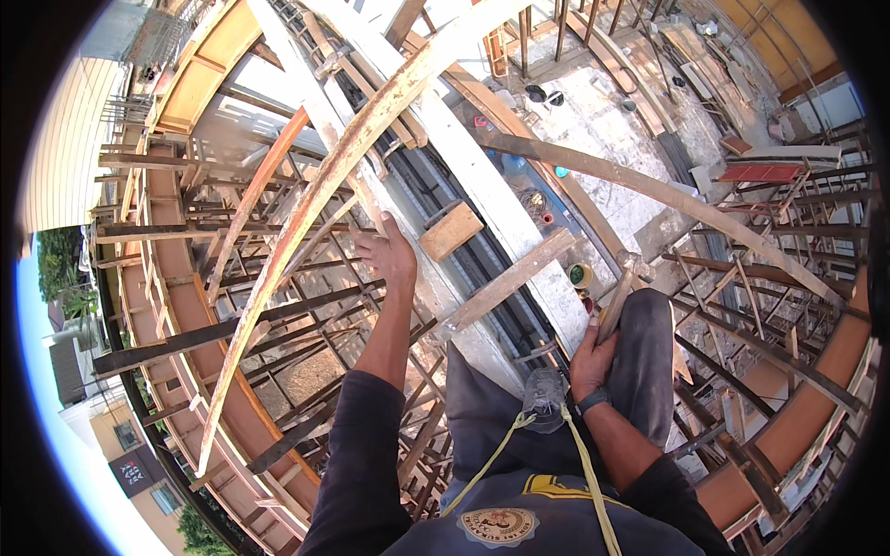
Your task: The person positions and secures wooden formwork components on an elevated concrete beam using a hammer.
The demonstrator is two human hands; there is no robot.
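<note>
My right hand [593, 360] is closed round the wooden handle of a hammer [614, 310], held beside my right knee with its head pointing away from me. My left hand [391, 252] lies with fingers spread against the left side board [417, 269] of a long beam form, and nothing shows in its grip. Between the two pale side boards run dark steel bars [464, 243]. A short wooden block [451, 231] sits across the form just right of my left hand. Nearer me, a wooden crosspiece [505, 284] spans both boards.
A long, weathered plank [320, 199] slants across the left side. Another brace [667, 193] runs down to the right. Timber props and scaffolding [306, 352] drop away below on both sides. The floor [603, 120] far below holds scattered boards and buckets. A clear plastic bag [545, 400] hangs from yellow cord.
</note>
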